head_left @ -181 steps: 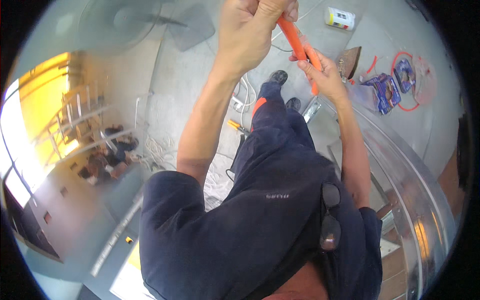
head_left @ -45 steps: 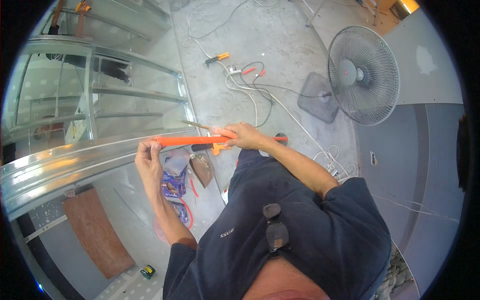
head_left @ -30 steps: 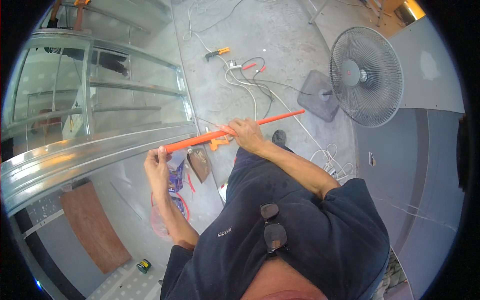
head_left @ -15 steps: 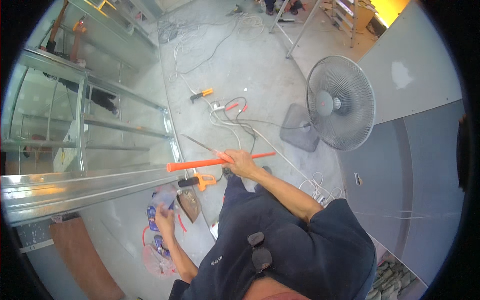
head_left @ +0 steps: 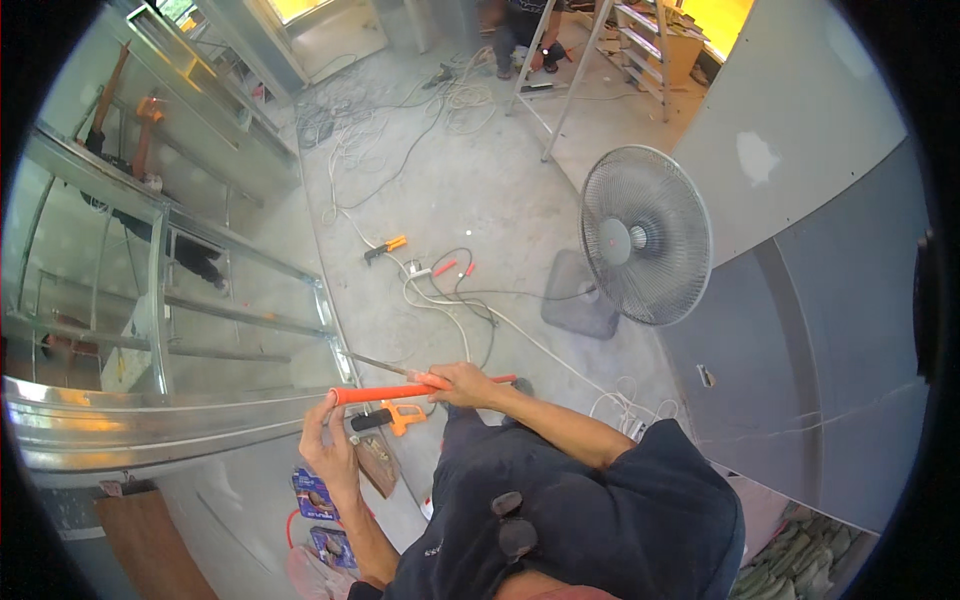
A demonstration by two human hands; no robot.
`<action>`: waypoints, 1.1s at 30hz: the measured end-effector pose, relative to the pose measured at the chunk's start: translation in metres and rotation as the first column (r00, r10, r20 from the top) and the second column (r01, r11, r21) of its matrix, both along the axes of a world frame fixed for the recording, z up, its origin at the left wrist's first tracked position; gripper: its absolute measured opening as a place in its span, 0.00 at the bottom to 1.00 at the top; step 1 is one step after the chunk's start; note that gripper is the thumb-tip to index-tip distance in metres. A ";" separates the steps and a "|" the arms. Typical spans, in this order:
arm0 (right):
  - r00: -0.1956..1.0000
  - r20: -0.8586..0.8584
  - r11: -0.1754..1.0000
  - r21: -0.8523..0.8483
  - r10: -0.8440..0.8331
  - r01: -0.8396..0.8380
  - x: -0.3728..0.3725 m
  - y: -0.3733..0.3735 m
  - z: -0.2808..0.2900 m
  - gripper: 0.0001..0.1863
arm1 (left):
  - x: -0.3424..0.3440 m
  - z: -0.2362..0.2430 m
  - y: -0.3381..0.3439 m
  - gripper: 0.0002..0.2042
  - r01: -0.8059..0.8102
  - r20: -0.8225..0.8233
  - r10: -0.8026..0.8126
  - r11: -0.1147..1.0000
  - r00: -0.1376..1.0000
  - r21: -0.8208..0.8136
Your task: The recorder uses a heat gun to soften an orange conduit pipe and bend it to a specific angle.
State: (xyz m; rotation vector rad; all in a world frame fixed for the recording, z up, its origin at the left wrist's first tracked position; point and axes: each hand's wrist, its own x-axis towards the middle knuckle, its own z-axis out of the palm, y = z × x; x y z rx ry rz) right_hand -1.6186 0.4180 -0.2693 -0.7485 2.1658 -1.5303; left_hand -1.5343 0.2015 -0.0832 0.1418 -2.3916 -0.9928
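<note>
Right hand point(head_left: 468, 385) has its fingers wrapped round an orange tube point(head_left: 375, 393) plus a thin-bladed tool point(head_left: 376, 361). The tube runs left from those fingers to the left hand's point(head_left: 329, 455) fingertips (can't tell if they're pinching it). Fan's point(head_left: 647, 236) off to the right fingers' upper right.

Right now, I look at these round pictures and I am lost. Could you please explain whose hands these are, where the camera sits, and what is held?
There is no robot: these are a person's bare hands. The camera is worn on the head and looks down; its wide lens bends straight edges. The right hand holds an orange tube and a thin tool. The left hand is at the tube's left end. On the floor stand a fan and, farther off, a ladder. Blue packages lie by the left forearm.
</note>
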 end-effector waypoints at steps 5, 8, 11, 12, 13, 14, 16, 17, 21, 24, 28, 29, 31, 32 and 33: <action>0.998 0.052 0.999 0.017 0.037 -0.038 -0.002 0.015 0.000 0.21 | -0.001 0.014 -0.004 0.08 0.114 0.078 -0.114 0.993 0.990 0.010; 0.994 0.063 0.996 0.024 0.085 -0.087 -0.006 0.022 -0.014 0.25 | -0.006 0.033 -0.001 0.07 0.240 0.137 -0.234 0.970 0.963 -0.034; 0.981 0.085 0.985 0.009 0.172 -0.173 -0.013 0.027 -0.003 0.28 | -0.009 0.049 0.001 0.07 0.309 0.161 -0.299 0.950 0.941 -0.043; 0.966 0.135 0.974 0.007 0.221 -0.224 -0.017 0.031 0.003 0.29 | -0.011 0.053 0.003 0.07 0.336 0.170 -0.329 0.942 0.929 -0.011; 0.965 0.135 0.974 0.005 0.224 -0.227 -0.020 0.032 0.002 0.29 | -0.012 0.056 0.003 0.07 0.333 0.170 -0.326 0.943 0.930 -0.013; 0.957 0.128 0.965 -0.059 0.262 -0.256 -0.022 0.033 0.000 0.29 | -0.013 0.060 0.002 0.06 0.348 0.146 -0.348 0.937 0.926 0.023; 0.945 0.121 0.949 -0.126 0.303 -0.288 -0.029 0.039 0.015 0.29 | -0.015 0.066 0.000 0.05 0.360 0.124 -0.364 0.931 0.923 0.058; 0.900 0.272 0.937 -0.182 0.340 -0.299 -0.032 0.042 0.032 0.30 | -0.014 0.070 -0.002 0.05 0.370 0.111 -0.375 0.927 0.921 0.057; 0.743 0.508 0.898 -0.301 0.435 -0.320 -0.044 0.059 0.067 0.33 | -0.014 0.075 -0.004 0.05 0.411 0.056 -0.418 0.905 0.907 0.106; 0.807 0.337 0.793 -0.559 0.484 -0.242 -0.039 0.051 0.048 0.31 | -0.014 0.072 -0.012 0.05 0.387 0.052 -0.394 0.915 0.918 0.114; 0.806 0.439 0.901 -0.354 0.397 -0.250 -0.040 0.064 0.066 0.28 | -0.019 0.078 -0.008 0.04 0.358 0.100 -0.355 0.934 0.929 -0.003; 0.816 0.463 0.928 -0.298 0.346 -0.224 -0.038 0.063 0.066 0.26 | -0.017 0.075 -0.011 0.03 0.357 0.116 -0.354 0.934 0.928 -0.003; 0.826 0.483 0.951 -0.241 0.291 -0.194 -0.036 0.061 0.068 0.23 | -0.017 0.073 -0.009 0.04 0.360 0.132 -0.357 0.933 0.925 -0.005; 0.844 0.491 0.972 -0.192 0.215 -0.136 -0.033 0.061 0.068 0.23 | -0.017 0.071 -0.006 0.04 0.349 0.138 -0.346 0.937 0.928 0.003; 0.858 0.494 0.987 -0.142 0.140 -0.079 -0.029 0.059 0.068 0.23 | -0.017 0.070 -0.004 0.04 0.335 0.143 -0.333 0.942 0.932 0.010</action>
